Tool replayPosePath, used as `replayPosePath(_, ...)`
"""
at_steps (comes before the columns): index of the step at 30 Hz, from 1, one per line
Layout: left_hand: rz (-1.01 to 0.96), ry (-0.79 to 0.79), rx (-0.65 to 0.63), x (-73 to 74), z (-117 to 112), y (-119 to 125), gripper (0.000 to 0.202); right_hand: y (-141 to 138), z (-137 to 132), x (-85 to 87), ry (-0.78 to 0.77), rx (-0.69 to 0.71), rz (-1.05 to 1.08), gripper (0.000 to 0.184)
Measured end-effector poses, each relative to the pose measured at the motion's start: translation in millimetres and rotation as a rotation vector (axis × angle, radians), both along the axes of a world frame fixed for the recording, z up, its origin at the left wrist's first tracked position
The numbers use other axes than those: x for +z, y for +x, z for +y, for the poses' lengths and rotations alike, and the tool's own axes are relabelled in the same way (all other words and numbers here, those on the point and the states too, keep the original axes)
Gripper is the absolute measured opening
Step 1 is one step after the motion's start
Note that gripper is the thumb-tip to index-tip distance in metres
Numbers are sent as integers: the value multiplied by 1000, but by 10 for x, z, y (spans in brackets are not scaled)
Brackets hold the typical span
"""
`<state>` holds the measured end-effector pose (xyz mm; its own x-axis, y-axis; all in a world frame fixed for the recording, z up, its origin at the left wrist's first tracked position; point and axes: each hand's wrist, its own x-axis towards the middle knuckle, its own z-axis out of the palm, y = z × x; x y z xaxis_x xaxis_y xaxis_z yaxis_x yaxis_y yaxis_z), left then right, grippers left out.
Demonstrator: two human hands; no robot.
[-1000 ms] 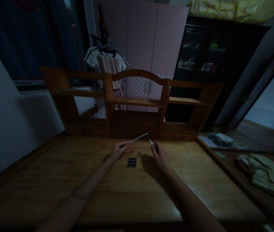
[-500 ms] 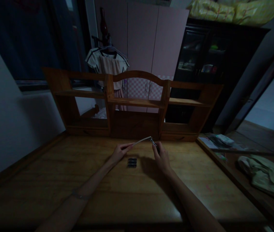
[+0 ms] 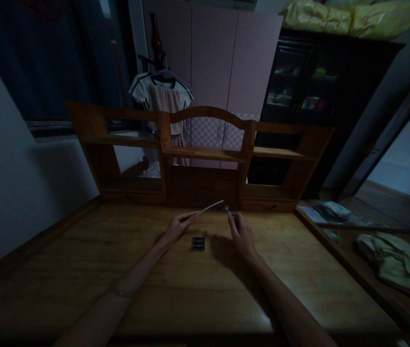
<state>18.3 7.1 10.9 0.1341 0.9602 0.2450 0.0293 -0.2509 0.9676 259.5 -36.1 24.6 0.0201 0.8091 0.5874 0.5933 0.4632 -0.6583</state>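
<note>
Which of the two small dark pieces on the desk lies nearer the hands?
The farther one of the stacked pair, the upper dark piece, sits closer to the left hand and right hand; the lower dark piece lies toward the camera.

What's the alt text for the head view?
Over a wooden desk, the left hand holds a thin pale strip whose tip nearly meets a small metal tool in the right hand. A small dark object lies between the hands; a wooden shelf stands behind.

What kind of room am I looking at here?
Probably a bedroom: a wooden desk with a shelf unit, a pink wardrobe behind it, and clothes on a hanger.
</note>
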Motion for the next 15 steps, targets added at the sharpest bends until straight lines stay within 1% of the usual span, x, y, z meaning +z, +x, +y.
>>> replayPosePath(2,23,25,-20,22,4,-3,49,2,-2,2,5,3,-3,24)
replayPosePath(5,59,73,-55,17,16,-10,43,0,-13,15,-4,7,-2,23)
replayPosePath(11,60,-3,-50,-14,18,-31,52,-11,-25,29,-2,0,8,24)
replayPosePath(15,78,30,-32,32,-9,-13,47,-9,-17,19,-1,-3,10,24)
